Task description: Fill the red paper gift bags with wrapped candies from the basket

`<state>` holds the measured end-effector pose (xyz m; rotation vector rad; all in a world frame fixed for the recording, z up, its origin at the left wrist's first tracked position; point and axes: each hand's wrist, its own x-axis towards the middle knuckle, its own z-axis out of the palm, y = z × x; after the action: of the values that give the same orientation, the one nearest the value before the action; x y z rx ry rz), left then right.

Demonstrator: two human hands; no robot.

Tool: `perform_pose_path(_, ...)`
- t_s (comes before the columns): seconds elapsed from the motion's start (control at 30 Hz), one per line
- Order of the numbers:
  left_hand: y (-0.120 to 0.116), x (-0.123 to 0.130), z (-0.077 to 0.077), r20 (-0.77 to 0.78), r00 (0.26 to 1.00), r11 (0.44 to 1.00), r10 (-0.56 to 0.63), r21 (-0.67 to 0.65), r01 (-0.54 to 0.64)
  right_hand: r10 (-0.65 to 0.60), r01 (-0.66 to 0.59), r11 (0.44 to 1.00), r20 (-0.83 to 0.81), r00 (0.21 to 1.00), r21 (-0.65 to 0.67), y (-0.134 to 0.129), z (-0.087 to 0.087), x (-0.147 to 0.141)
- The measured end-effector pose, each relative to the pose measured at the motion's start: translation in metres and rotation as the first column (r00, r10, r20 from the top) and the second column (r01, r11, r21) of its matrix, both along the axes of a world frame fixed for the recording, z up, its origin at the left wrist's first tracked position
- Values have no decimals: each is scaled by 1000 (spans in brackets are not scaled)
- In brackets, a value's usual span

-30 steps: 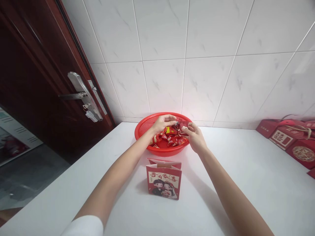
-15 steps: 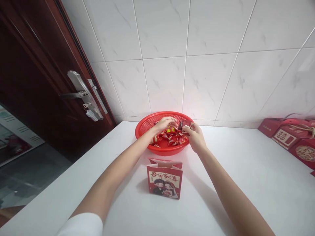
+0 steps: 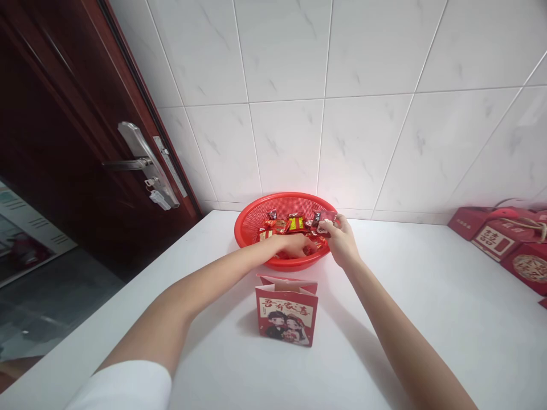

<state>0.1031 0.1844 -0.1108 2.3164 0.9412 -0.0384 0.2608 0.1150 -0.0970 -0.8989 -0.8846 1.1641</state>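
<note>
A red plastic mesh basket [image 3: 252, 213] holds several wrapped candies [image 3: 296, 223] in red, yellow and dark wrappers. My left hand [image 3: 294, 245] reaches over its near rim, fingertips down among the red candies at the right. Those fingertips blend with the wrappers, so their grip is unclear. At the basket's right rim, my right hand [image 3: 344, 242] pinches a red candy packet [image 3: 326, 223] with a pale printed design. In front of the basket stands a red paper gift box [image 3: 287, 319] with a cartoon couple on it, its top flaps open.
The white table [image 3: 427, 296] meets a tiled wall [image 3: 286, 148] behind the basket. Several red gift boxes [image 3: 496, 242] with a cord handle stand at the right edge. A dark wooden door [image 3: 85, 114] with a metal handle is at the left.
My left hand has moved down and nearer, from above the middle of the basket to the candies near its front. My right hand still holds the packet in about the same place.
</note>
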Motion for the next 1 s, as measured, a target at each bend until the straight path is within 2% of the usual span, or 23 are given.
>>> perform_pose_path(0.1, 2, 0, 3, -77, 996, 999, -43, -35, 40, 3, -3, 1000, 19, 1000, 9, 1, -1, 1)
perform_pose_path(0.27, 13, -6, 19, 69, 991, 986, 117, 114, -124, -3, 2, 1000, 31, 1000, 20, 2, 0, 3)
perform_pose_path(0.33, 14, -8, 22, 74, 988, 986, 132, 91, -139, 0, -1, 999, 47, 999, 33, 2, 0, 4)
perform_pose_path(0.47, 11, -7, 14, -3, 1000, 999, 10, -50, -10, 29, -33, 998, 64, 997, 54, 2, 0, 4)
perform_pose_path(0.57, 8, -4, 4, -33, 999, 997, -26, -72, 24, 40, -44, 997, 70, 997, 56, 2, 0, 4)
perform_pose_path(0.73, 7, 2, -1, -40, 997, 998, -63, -10, 62, 35, -39, 998, 75, 997, 43, 2, -1, 3)
perform_pose_path(0.93, -6, 13, 7, -34, 992, 983, -119, 140, 123, 39, -42, 998, 77, 996, 40, 1, 0, 3)
perform_pose_path(1.0, -10, 15, 10, -65, 991, 981, -113, 150, 122, 42, -45, 998, 73, 996, 40, 0, 0, 3)
